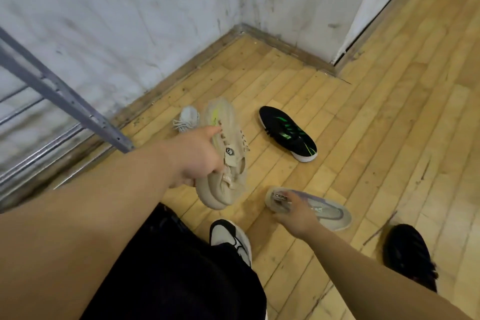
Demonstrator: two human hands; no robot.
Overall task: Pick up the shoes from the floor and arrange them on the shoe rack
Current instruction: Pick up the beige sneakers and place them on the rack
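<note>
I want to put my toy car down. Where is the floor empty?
Bare floor lies right of the black-and-green shoe, and in the corner by the baseboard. It is crowded in the middle: the left hand holds beige shoes, the right hand grips a grey shoe.

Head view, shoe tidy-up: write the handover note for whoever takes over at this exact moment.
Left hand: holding the beige sneaker pair off the floor.
Right hand: closing on the heel of the grey-lilac sneaker, which appears to rest on the floor.
Still on the floor: black-and-green sneaker, small white sneaker near the wall, dark shoe at right.
Shoe rack: the visible part at left holds no shoes.
Done: none racked. Left: rack the held shoes, then collect the rest.
</note>
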